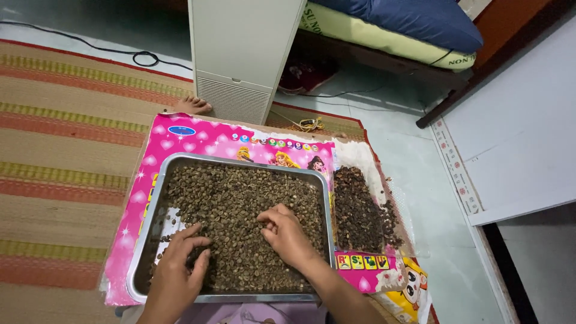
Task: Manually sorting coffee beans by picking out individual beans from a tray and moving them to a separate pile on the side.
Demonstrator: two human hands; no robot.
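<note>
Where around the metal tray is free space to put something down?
Free: the striped woven mat left of the pink cartoon board, and the pale floor right of the dark bean pile. Crowded: the rectangular metal tray, full of beans, with both hands inside.

pink cartoon board (198, 139) | flat under tray (144, 231) | rect.

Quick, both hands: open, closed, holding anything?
Left hand: fingers curled into the beans in the metal tray; grip cannot be told.
Right hand: same, fingertips on beans.
</note>
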